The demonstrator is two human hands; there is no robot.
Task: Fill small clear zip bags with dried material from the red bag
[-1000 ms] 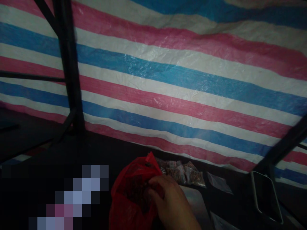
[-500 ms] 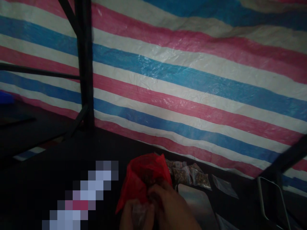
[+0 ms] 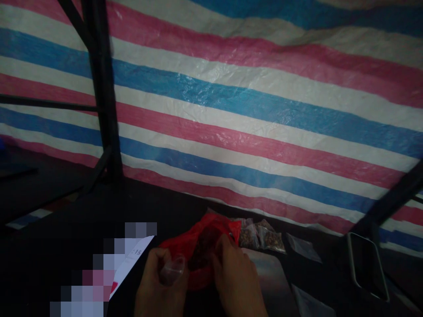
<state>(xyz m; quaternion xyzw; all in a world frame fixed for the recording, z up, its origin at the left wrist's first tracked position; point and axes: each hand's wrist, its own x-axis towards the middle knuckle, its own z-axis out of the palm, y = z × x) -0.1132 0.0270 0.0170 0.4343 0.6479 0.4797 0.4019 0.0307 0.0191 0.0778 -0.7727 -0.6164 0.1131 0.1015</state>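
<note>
**Two hands at a soft red bag**

At the lower left of the frame lies a white card (image 3: 132,259), partly blurred out. Just right of it, at the bottom middle, is the left hand (image 3: 161,286). Its fingers are curled around a small clear bag (image 3: 172,269), pinched at the top.

Next comes the red bag (image 3: 201,246), low in the middle of the frame, on the dark table (image 3: 66,211). It is thin plastic, so it looks light, floppy and a bit slippery. Dark bits show inside it. It would be best held by its crinkled rim, where the plastic bunches up.

The right hand (image 3: 236,281) does just that: its fingers grip the bag's right edge and hold the mouth open.

Further right sit little filled packets (image 3: 261,235), close behind the red bag. A grey tray (image 3: 267,277) lies beside the right hand. At the far right is a phone (image 3: 365,266).
</note>
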